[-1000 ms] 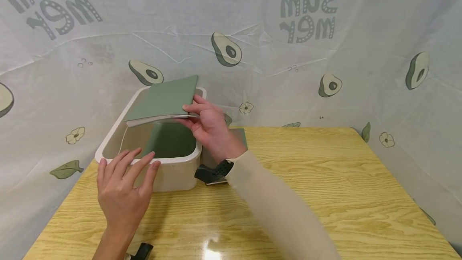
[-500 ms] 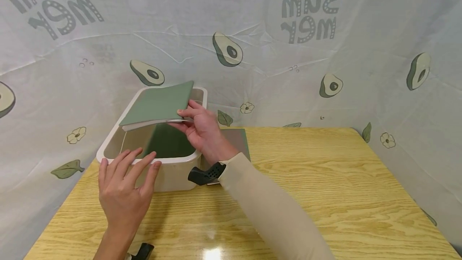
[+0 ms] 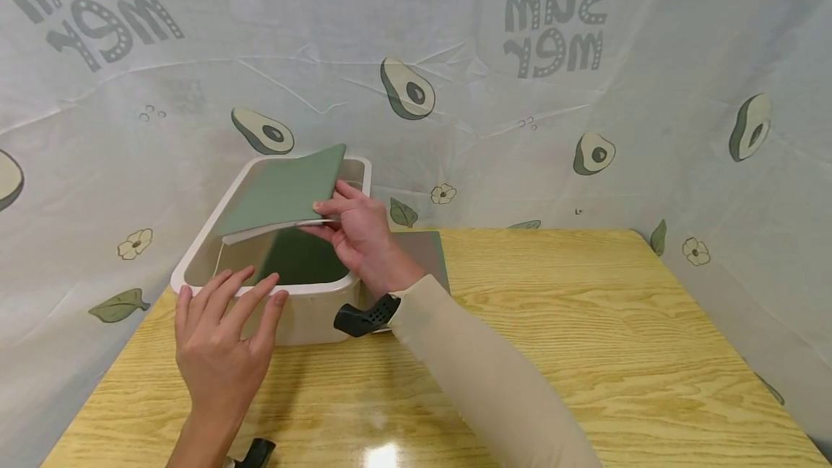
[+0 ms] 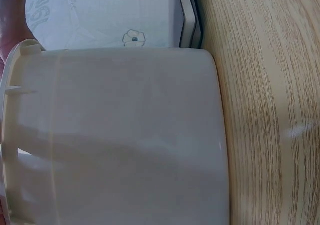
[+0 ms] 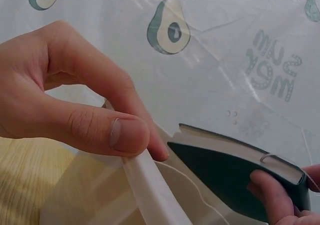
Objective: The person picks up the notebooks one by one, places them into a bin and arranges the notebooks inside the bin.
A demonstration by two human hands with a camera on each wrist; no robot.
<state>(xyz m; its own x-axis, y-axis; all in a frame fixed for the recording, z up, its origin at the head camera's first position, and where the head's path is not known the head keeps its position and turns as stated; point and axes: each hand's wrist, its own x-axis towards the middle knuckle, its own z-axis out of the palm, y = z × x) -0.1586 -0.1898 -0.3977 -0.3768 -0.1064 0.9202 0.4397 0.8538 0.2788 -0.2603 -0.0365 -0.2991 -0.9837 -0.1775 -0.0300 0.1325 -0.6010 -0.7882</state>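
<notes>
My right hand [image 3: 364,233] pinches a green hardcover book [image 3: 282,186] by its right edge, thumb on top and fingers below. The book is tilted over the mouth of a white plastic bin [image 3: 318,313], its white page edges facing me. In the right wrist view, my right fingers [image 5: 272,195] hold the book [image 5: 235,177] at lower right. My left hand [image 3: 224,338] grips the bin's near rim, fingers over it and thumb outside; the right wrist view shows the thumb and a finger astride the rim. Inside the bin stands a dark green flat thing [image 3: 305,255], partly hidden.
On the wooden table [image 3: 585,323], right of the bin, lies a flat thing with a greyish face and green edge [image 3: 425,255], partly behind my right forearm. A patterned curtain [image 3: 481,128] hangs close behind the bin. A thin cord shows inside the bin.
My right hand has moved left and down, bringing the book lower and nearer me over the bin. More of the flat thing on the table shows. The left hand stays on the rim.
</notes>
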